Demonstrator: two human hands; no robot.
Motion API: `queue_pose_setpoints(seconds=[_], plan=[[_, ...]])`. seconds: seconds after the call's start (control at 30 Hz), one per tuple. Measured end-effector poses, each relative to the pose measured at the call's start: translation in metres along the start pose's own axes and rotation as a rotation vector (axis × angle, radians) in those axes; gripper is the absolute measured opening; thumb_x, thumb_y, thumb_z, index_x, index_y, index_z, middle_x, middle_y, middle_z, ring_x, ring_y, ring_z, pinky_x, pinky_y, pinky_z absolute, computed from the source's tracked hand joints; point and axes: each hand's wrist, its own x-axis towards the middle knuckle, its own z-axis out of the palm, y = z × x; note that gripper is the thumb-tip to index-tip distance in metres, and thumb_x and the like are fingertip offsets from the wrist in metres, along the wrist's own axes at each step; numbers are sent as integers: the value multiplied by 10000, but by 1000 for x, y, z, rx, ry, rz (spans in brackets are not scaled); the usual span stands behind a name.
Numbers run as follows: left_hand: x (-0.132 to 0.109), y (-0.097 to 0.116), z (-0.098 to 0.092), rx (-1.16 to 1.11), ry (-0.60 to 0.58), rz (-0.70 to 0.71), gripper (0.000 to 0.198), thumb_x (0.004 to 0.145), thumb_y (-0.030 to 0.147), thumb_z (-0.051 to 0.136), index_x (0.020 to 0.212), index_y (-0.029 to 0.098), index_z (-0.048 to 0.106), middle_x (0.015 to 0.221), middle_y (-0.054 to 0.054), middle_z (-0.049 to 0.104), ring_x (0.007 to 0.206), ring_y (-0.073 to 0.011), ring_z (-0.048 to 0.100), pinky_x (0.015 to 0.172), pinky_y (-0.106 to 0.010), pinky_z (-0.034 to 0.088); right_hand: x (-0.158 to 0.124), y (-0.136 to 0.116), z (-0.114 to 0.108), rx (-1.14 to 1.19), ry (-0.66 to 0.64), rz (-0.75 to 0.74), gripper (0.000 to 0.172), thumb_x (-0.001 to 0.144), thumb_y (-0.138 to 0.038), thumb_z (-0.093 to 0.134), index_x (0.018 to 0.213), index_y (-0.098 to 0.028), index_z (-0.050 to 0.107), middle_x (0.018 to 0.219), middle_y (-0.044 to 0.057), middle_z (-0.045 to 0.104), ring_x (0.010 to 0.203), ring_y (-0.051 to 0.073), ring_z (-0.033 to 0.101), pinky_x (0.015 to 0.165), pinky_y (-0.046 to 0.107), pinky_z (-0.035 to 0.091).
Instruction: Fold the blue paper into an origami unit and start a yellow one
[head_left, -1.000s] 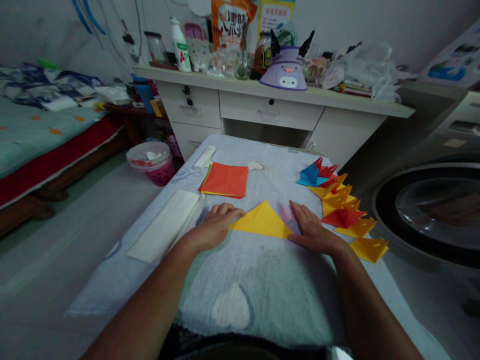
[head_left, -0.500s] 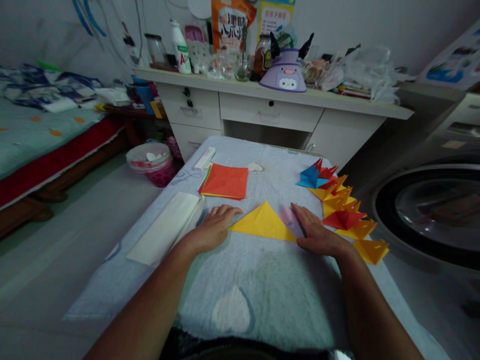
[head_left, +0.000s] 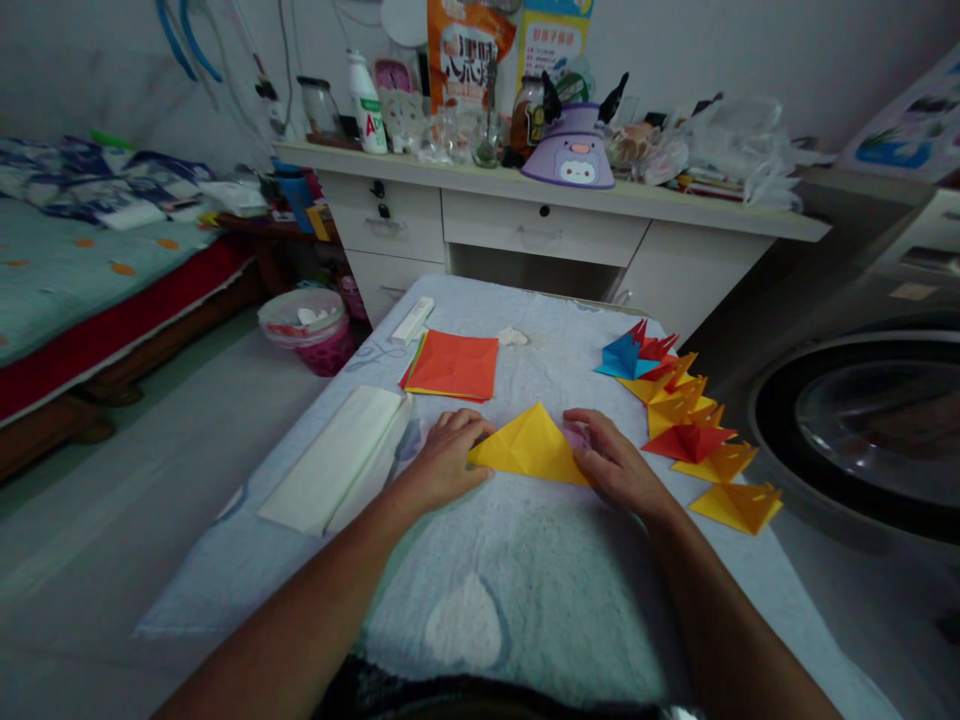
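Observation:
A yellow sheet of origami paper, folded into a triangle with its peak pointing away from me, lies on the cloth-covered table. My left hand pinches its left corner between thumb and fingers. At the right corner, my right hand grips the paper with thumb and curled fingers. Beyond my left hand lies a stack of square paper, orange-red on top. To the right of my right hand stands a row of folded paper cranes in yellow, red and blue.
A white packet of tissues lies left of my left forearm, and a small white box sits farther back. Behind the table is a white desk crowded with jars and bags. A washing machine stands at right, a pink bin at left.
Both hands have closed from lying flat beside the triangle to holding its corners. The fingers of my right hand have curled and moved inward. The view has shifted slightly.

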Motion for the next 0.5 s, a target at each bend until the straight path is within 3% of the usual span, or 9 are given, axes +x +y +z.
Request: queue_pose_setpoints(seconds=[0.23, 0.37, 0.5], plan=[[4, 1, -1, -94, 89, 15, 54, 760, 176, 617, 796, 204, 588, 999, -36, 612, 1008, -226, 523, 916, -364, 419, 2, -9, 3, 48, 13, -82, 309, 838, -351, 608, 1120, -227, 579, 1219, 98, 552, 1129, 249, 536, 939, 399, 482], [2, 4, -3, -242, 168, 80, 46, 786, 179, 605, 778, 196, 563, 1038, -42, 601, 1033, -207, 546, 937, -354, 424, 3, -12, 4, 41, 39, -115, 211, 829, -301, 612, 1024, -223, 608, 1143, 93, 580, 1077, 246, 542, 906, 403, 478], [0, 6, -5, -406, 211, 97, 137, 868, 305, 560, 801, 188, 587, 1065, -61, 585, 1071, -211, 565, 975, -353, 427, 2, -17, 3, 13, 116, -162, 105, 833, -196, 550, 898, -242, 619, 1084, 72, 590, 1068, 244, 540, 948, 445, 429]])
